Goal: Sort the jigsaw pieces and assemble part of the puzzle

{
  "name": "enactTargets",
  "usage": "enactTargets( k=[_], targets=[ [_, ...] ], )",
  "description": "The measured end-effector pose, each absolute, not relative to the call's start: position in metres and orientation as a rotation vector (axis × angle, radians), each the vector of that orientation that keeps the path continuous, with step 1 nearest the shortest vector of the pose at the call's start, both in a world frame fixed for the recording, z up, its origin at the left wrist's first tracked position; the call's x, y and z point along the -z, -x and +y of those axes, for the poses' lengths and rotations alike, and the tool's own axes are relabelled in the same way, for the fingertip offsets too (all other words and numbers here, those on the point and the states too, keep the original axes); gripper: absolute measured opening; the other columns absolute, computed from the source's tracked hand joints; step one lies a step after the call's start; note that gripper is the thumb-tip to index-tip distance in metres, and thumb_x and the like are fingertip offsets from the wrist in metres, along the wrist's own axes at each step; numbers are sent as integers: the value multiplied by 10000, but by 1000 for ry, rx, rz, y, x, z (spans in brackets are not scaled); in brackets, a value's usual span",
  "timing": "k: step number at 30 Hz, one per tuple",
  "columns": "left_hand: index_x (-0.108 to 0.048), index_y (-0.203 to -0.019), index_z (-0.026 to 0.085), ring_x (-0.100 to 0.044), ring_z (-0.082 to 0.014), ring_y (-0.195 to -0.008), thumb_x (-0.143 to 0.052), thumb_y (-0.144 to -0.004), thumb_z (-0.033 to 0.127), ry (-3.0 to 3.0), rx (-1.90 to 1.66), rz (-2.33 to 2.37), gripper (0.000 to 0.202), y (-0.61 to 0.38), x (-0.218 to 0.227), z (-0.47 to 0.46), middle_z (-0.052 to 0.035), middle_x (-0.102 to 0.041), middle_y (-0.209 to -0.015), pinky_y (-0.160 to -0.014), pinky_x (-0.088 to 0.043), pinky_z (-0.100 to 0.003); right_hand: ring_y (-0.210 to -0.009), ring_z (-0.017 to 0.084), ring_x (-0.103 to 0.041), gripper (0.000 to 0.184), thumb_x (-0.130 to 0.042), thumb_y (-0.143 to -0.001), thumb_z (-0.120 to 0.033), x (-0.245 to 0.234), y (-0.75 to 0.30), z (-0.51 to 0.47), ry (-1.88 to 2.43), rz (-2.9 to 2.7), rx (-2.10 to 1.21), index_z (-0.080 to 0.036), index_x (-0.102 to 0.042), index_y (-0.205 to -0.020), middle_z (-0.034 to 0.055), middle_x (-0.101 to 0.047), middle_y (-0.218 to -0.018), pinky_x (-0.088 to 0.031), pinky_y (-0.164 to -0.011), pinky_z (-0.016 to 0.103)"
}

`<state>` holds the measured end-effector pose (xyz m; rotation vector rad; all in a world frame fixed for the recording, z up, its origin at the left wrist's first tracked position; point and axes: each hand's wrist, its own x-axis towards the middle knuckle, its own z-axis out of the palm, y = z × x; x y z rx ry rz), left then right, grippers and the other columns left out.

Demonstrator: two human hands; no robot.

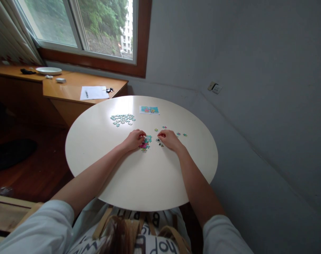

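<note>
On a round white table [97, 155] my left hand [134, 139] rests with curled fingers on a small joined patch of puzzle pieces [147, 143], pink and teal. My right hand [169, 138] lies just to the right, fingers pinched together near a few dark pieces [159, 143]; whether it holds one is hidden. A heap of loose teal pieces [122, 119] lies further back on the left. Scattered single pieces [181, 134] lie right of my right hand. A small reference picture [149, 110] lies at the far side of the table.
A wooden desk [70, 95] under the window stands behind the table, with a sheet of paper [93, 92], keys, a white plate [48, 70] and small items. Grey walls close in on the right. A wall socket [214, 87] sits low on the wall.
</note>
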<state>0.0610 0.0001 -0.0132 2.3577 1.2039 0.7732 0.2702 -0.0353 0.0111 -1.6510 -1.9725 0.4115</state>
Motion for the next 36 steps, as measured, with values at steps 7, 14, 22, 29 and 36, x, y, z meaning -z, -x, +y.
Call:
enactTargets(
  k=[7,14,22,29,36],
  targets=[
    [-675,-948,172,-563,-199,-835,-462,-792,225,-2389,-740,1199,269,-60,13,0,-64,-607,-873,-785,-465,-323,-696,126,-560,176,-540,-783,-152,-11,-285,-29,1724,-1792,-299,-164,-710,-825,40,-683,-799,-415,-680,231],
    [-674,-947,178,-561,-197,-827,-465,-790,230,-2393,-732,1185,267,-59,11,-1,-58,-613,-861,-781,-468,-321,-762,154,-600,211,-529,-795,-183,-16,-316,-28,1927,-1553,-156,-175,-717,-891,59,-703,-860,-446,-739,253],
    [-676,-951,178,-558,-208,-852,-463,-791,231,-2408,-723,1190,272,-59,13,1,-65,-616,-868,-795,-463,-333,-768,154,-621,172,-594,-746,-188,-14,-333,-35,2181,-1580,-269,-167,-737,-839,83,-714,-853,-427,-687,233],
    [-681,-947,183,-565,-196,-830,-474,-787,237,-2421,-725,1177,267,-59,14,2,-57,-613,-860,-794,-468,-322,-709,130,-604,142,-649,-709,-193,-16,-342,-39,2138,-1720,-428,-155,-736,-815,46,-708,-774,-397,-616,209],
    [-686,-938,188,-565,-207,-849,-480,-792,244,-2417,-719,1181,258,-58,13,2,-62,-611,-863,-792,-466,-326,-765,145,-608,182,-600,-760,-180,-17,-345,-38,2221,-1551,-299,-161,-731,-884,74,-709,-881,-402,-641,226]
  ],
)
